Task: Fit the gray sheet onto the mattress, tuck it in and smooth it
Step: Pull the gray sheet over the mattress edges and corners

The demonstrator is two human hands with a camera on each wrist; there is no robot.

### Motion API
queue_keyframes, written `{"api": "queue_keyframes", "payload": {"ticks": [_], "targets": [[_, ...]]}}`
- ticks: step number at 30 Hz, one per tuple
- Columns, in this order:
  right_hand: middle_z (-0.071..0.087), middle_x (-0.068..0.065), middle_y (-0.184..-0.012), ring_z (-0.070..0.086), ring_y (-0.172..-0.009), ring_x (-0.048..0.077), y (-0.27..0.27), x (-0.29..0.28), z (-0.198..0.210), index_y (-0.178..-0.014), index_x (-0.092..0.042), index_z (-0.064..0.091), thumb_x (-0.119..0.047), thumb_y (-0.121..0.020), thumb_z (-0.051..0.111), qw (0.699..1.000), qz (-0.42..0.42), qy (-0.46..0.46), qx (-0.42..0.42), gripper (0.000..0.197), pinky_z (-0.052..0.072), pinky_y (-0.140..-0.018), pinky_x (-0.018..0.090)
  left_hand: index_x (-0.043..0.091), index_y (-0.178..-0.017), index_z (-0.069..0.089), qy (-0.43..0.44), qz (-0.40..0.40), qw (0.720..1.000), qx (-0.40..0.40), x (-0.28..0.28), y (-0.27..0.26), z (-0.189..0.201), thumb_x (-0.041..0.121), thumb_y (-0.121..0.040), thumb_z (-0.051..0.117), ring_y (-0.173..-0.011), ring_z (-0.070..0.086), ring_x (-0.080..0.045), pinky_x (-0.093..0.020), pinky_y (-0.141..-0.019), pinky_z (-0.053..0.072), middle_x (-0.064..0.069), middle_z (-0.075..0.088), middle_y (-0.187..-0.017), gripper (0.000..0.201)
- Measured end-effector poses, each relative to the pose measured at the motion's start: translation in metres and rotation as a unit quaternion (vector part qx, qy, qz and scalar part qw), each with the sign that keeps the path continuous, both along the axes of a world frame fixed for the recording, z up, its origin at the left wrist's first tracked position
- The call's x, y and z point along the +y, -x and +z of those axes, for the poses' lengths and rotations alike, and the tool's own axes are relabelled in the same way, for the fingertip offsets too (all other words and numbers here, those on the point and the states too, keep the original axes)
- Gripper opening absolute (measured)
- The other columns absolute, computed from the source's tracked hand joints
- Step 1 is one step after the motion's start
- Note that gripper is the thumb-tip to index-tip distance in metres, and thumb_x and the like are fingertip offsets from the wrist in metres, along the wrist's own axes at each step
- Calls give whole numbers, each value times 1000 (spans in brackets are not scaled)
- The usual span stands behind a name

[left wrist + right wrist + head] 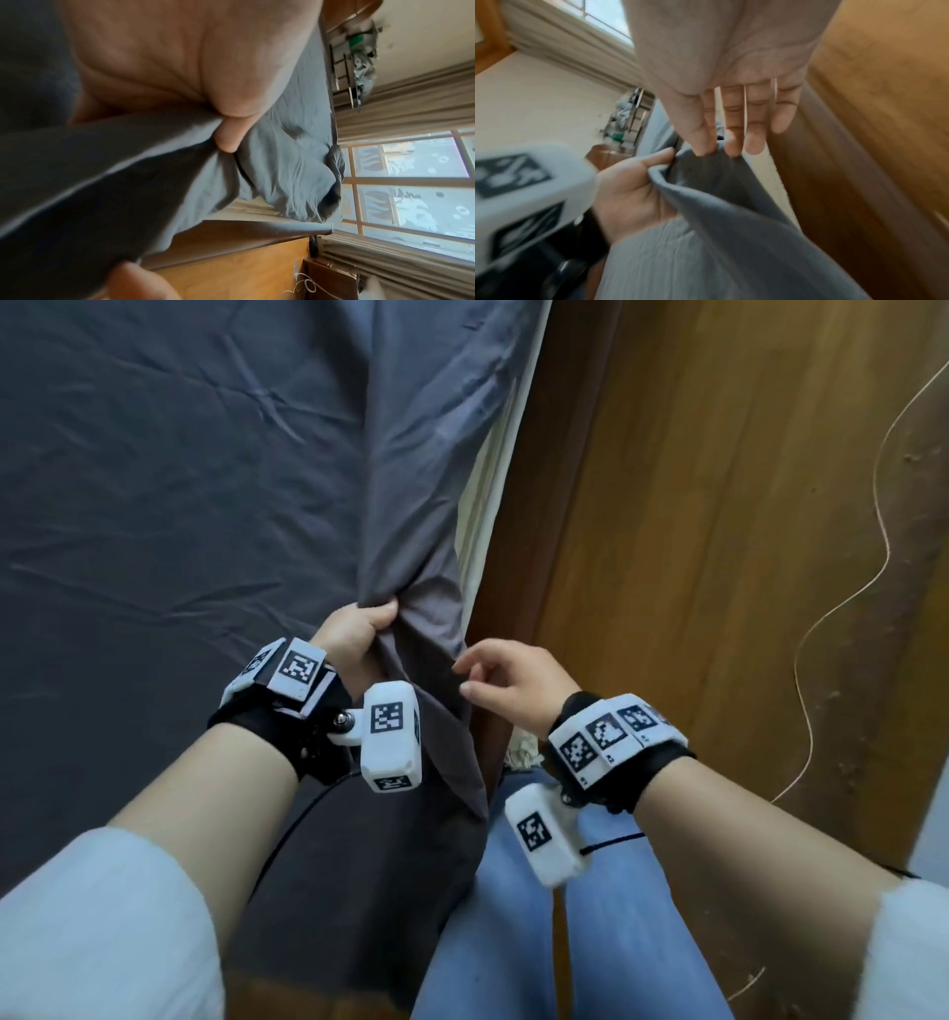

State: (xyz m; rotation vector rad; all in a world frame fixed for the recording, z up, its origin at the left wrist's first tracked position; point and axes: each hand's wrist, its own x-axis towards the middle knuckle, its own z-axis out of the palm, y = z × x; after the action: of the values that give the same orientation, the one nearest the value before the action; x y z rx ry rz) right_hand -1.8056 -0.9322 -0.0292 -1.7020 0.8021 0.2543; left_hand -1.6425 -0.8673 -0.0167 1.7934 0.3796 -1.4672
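Your left hand [354, 634] is clutching the soft, limp sheet [179, 480]; your right hand [506, 683], fingers spread, is reaching its hem.

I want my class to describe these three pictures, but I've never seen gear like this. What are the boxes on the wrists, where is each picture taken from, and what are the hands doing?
There is no machine here, just a person wearing cameras. The big picture comes from a camera on the head, looking down at both hands. The white boxes strapped at the wrists are two more cameras. Each gives one close picture along its own hand. The checkered squares are printed markers. The surface is a bed covered by a grey sheet, beside a wooden floor. The left hand grips a bunch of the sheet at the bed's edge. The right hand holds nothing, and its straight fingers touch the same fold.
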Motion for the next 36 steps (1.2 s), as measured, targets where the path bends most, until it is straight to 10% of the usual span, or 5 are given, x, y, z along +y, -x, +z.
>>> {"api": "queue_keyframes", "payload": {"ticks": [7, 12, 21, 30, 36], "targets": [[62, -1, -110, 56, -100, 10, -8, -16, -5, -130, -20, 51, -28, -87, 64, 987, -85, -130, 27, 46, 42, -79, 11, 1, -110, 60, 0, -4, 1000, 26, 1, -4, -6, 32, -99, 40, -80, 62, -18, -30, -74, 51, -10, 70, -85, 38], [61, 7, -121, 59, -110, 19, -22, -6, -8, -135, -18, 44, -23, -84, 67, 981, -82, -174, 21, 56, 44, -102, 34, 0, -100, 66, 21, 2, 992, 121, 7, -11, 3, 59, -84, 50, -83, 69, -25, -38, -87, 52, -15, 73, -86, 63], [62, 2, -114, 59, -111, 21, -20, 5, -19, -141, -14, 35, -24, -84, 68, 976, -109, -185, 36, 67, 46, -101, 37, 11, -70, 46, -53, -34, 993, -103, 13, -23, -11, 29, -98, 46, -17, 31, -4, -6, -27, 23, 3, 39, -24, 33], [63, -1, -91, 59, -73, 7, -44, 0, -20, -106, -12, 60, -30, -89, 60, 975, -125, -182, 15, 24, 43, -57, 11, 10, -75, 55, -13, -97, 991, -91, 16, -19, -7, 30, -97, 47, -25, 47, -10, -14, -34, 38, 0, 52, -32, 30], [55, -4, -63, 53, -57, 10, -23, -23, -33, -65, -25, 52, -17, -89, 59, 973, -182, -121, 74, 26, 45, -57, 21, 10, -105, 61, 67, -121, 989, -44, 15, -13, -8, 29, -86, 63, -80, 68, -18, -40, -89, 54, -3, 71, -84, 27]]}}
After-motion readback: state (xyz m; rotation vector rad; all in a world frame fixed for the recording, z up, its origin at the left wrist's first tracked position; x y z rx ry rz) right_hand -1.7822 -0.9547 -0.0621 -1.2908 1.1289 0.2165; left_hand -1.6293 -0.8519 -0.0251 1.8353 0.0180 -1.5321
